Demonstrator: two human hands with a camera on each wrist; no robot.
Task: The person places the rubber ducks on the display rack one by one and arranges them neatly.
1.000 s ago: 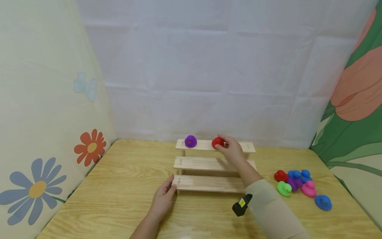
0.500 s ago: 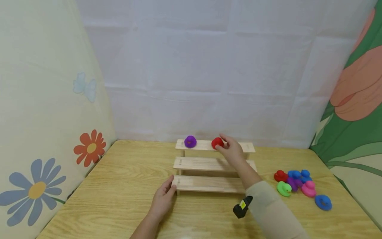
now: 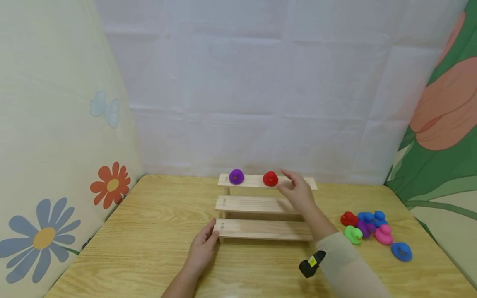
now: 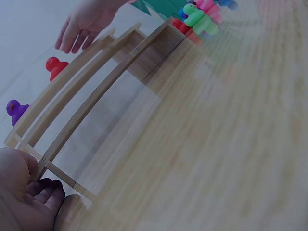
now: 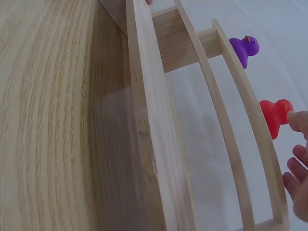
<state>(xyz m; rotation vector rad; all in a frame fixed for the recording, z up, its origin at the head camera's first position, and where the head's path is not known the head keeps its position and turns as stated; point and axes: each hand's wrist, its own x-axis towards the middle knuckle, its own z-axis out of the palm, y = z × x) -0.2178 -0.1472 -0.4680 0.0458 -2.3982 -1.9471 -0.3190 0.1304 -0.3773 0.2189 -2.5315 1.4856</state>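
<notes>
A three-step wooden shelf stand (image 3: 261,228) stands on the table. On its top step sit a purple rubber duck (image 3: 236,177) at the left and a red rubber duck (image 3: 270,179) near the middle. My right hand (image 3: 301,196) is just right of the red duck, thumb and fingers spread and holding nothing; in the left wrist view it shows apart from that duck. With the thumb above and fingers curled below, my left hand (image 4: 29,197) grips the left end of the lowest step.
To the right on the table lies a group of rubber ducks: a red duck (image 3: 349,219), a green duck (image 3: 352,235), a pink duck (image 3: 384,235), a purple one and several blue ones. One blue duck (image 3: 401,251) lies nearest the front. A white cloth (image 3: 208,82) hangs behind the stand.
My right hand has let go of the red duck and drawn back to the right, its fingers opening. The duck stays on the top step. My left hand keeps its place.
</notes>
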